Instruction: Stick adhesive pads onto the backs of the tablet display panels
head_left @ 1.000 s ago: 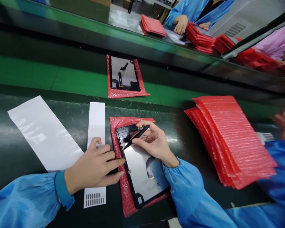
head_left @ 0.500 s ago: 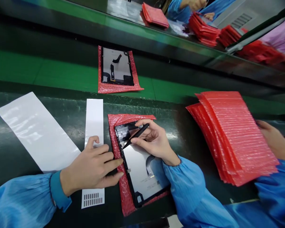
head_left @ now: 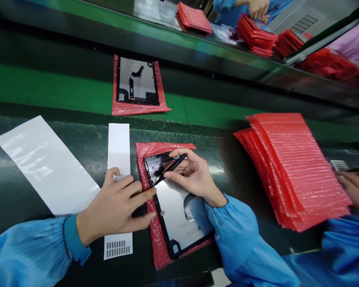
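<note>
A black-framed panel [head_left: 176, 215] with a silvery back lies on a red bubble-wrap sheet [head_left: 157, 243] in front of me. My right hand [head_left: 194, 177] pinches black tweezers [head_left: 170, 169], whose tip touches the panel's upper left part. My left hand [head_left: 118, 207] lies flat with fingers stretched out, pressing the panel's left edge and the red sheet, and partly covering a narrow white label strip [head_left: 119, 149].
A wide white sheet [head_left: 44, 163] lies at the left. A second panel on red wrap [head_left: 137, 85] rides the green belt [head_left: 48, 93] behind. A stack of red bubble bags [head_left: 293, 167] sits to the right, with another person's hand [head_left: 357, 191] beside it. More red stacks [head_left: 254, 38] lie beyond.
The panel on the belt has drifted left. The neighbour's hand at the right has moved lower behind the red stack. My hands have hardly moved.
</note>
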A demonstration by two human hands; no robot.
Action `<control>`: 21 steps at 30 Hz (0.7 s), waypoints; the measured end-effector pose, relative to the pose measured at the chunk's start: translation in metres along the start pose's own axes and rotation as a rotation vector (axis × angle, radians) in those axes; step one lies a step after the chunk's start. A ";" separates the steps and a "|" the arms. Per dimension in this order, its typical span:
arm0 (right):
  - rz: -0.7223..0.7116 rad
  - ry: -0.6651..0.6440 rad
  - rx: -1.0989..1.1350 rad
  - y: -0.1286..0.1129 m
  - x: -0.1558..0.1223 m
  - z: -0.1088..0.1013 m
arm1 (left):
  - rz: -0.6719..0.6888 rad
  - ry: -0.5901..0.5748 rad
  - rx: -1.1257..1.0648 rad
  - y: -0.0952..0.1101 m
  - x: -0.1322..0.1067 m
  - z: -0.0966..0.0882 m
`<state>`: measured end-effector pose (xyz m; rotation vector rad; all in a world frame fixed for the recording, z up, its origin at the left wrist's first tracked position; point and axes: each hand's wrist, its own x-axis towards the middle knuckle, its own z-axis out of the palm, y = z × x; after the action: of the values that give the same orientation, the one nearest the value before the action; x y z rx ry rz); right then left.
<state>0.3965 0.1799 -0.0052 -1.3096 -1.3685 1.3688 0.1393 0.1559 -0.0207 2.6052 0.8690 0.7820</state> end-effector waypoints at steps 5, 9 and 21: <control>-0.023 -0.037 0.023 0.003 0.001 -0.001 | -0.022 -0.017 0.021 0.001 -0.001 0.000; -0.024 -0.057 0.046 0.005 0.001 -0.001 | -0.036 -0.022 -0.006 0.001 0.000 -0.001; -0.042 -0.045 0.128 0.006 0.004 -0.004 | -0.076 -0.049 -0.021 -0.001 -0.002 0.001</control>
<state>0.4002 0.1838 -0.0117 -1.1662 -1.3089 1.4401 0.1382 0.1557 -0.0225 2.5461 0.9345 0.6997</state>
